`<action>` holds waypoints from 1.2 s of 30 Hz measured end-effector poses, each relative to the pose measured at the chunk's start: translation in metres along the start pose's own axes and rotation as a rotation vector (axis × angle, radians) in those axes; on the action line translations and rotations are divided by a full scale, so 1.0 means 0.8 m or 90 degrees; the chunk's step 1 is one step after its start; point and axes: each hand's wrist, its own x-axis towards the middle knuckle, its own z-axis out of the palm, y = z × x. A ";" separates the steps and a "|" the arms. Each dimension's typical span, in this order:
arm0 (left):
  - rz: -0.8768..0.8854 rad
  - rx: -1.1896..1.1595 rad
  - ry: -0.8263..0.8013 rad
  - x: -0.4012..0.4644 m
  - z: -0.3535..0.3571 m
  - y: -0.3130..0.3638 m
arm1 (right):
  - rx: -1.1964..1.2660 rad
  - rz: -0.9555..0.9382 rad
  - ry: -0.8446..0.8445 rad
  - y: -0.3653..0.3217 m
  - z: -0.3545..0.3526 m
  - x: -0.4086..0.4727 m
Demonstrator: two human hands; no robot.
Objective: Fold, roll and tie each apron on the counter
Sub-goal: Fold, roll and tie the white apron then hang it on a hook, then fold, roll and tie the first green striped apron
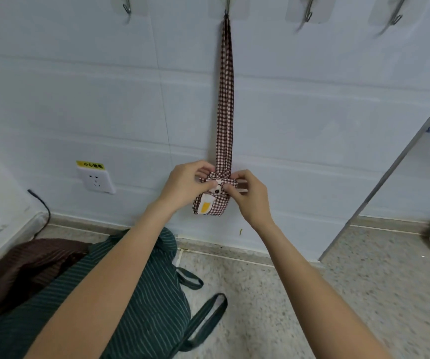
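Both hands meet at the middle of the view, against a pale tiled wall. The left hand (188, 183) has its fingers curled, with thumb and fingertips pinching the tie at the top of a small rolled bundle. The right hand (245, 193) faces it from the other side, fingers bent, pinching the same tie just beside the left thumb. The bundle between them is a red and white checked apron (212, 203), rolled tight, with a white and yellow patch showing on its front. Its long checked strap (225, 99) runs straight up the wall to a metal hook (226, 7), so the roll hangs in the air rather than lying on the surface. Three more hooks stand in the same row and carry nothing.

Below the forearms, on the speckled surface, lies a dark green striped apron (156, 294), loose and crumpled, its straps sprawled to the right. To its left a brown striped apron (27, 265) lies in a heap. A white wall socket (96, 180) with a yellow label sits to the left.

As a judgement, the checked apron looks folded, rolled and nearly tied, while the green and brown ones appear untouched, leaving most of the work ahead
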 end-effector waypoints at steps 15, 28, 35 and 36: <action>-0.005 -0.091 0.155 -0.038 0.007 -0.022 | -0.238 -0.145 0.095 -0.002 0.007 -0.036; -0.296 0.178 0.135 -0.365 -0.002 -0.153 | -0.259 -0.246 -0.555 0.026 0.090 -0.225; -0.418 0.261 0.041 -0.412 -0.078 -0.245 | -0.372 -0.209 -0.683 0.033 0.201 -0.233; -0.417 0.269 0.040 -0.404 -0.089 -0.257 | -0.386 -0.231 -0.679 0.033 0.217 -0.224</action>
